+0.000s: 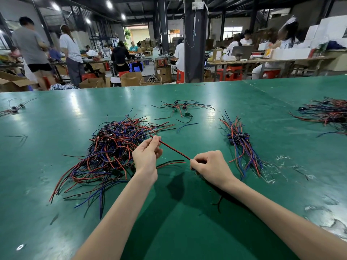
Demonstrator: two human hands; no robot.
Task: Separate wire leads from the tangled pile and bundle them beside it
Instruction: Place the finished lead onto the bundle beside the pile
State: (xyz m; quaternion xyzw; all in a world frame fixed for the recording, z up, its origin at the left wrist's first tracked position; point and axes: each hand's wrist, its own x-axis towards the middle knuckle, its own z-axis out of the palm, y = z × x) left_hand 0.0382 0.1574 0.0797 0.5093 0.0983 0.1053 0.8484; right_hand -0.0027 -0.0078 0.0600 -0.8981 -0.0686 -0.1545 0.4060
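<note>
Your left hand [148, 153] and right hand [211, 166] pinch a red-and-black wire lead [174, 150] taut, just right of the tangled pile [112, 147] — hold it straight and lay it along the bundle [241, 147] further right.

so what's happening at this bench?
A person is sorting wire leads on a green table. Both hands hold one red-and-black lead, stretched between them. The left hand pinches its far end beside the tangled pile, and the right hand grips the near end. A bundle of separated leads lies to the right of the hands, apart from the pile.
</note>
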